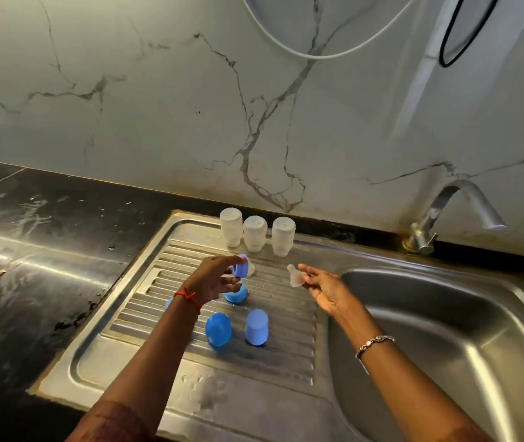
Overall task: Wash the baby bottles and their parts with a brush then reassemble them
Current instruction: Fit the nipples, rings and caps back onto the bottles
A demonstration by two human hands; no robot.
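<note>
Left hand (pixel 214 280) gripping blue ring (pixel 241 266), right hand (pixel 324 290) pinching apparent clear teat (pixel 295 275)

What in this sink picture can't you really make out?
Head view:
- Blue piece: mostly hidden behind the left forearm.
- Blue cap: partly covered by the left hand gripping the blue ring.
- Sink basin: cut off by the right and bottom edges; drain unseen.
- Clear part pinched in the right hand: blurred, details unclear.

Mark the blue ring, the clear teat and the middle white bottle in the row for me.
blue ring (pixel 241 267): head view, outer side wall, held by left hand (pixel 214 280).
clear teat (pixel 295 276): head view, midway along its body, pinched by right hand (pixel 326 290).
middle bottle (pixel 255 232): head view, middle of its wall.
</note>
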